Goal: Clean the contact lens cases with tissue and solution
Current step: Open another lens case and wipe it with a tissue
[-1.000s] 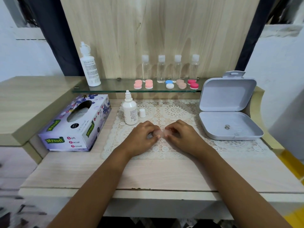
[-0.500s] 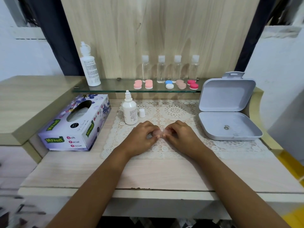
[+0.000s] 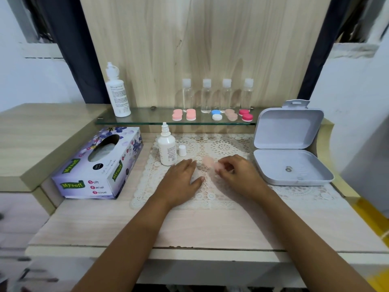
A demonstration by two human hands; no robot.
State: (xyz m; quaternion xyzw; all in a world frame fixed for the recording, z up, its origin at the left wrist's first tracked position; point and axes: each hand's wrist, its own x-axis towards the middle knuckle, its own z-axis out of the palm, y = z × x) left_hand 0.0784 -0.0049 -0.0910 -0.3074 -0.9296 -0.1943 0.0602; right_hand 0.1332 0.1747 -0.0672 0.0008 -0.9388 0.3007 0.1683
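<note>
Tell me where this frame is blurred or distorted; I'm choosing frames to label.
Head view: the pink lens case pinched by the right hand is motion-smeared; the left hand, flat on the lace mat, reads sharper; wide-angle lens bows the frame's edges; the bottom-left corner is streaked.

On the tabletop [image 3: 189, 228], tissue box [image 3: 99, 165] left, solution bottle [image 3: 167, 150] on the lace mat [image 3: 210, 194], hinged box [image 3: 290, 165] right; lens cases [image 3: 190, 114] on glass shelf [image 3: 147, 118] behind.

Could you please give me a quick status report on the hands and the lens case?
Left hand open, flat on mat. Right hand pinches pink case. Bottle uncapped, nothing in the way.
</note>
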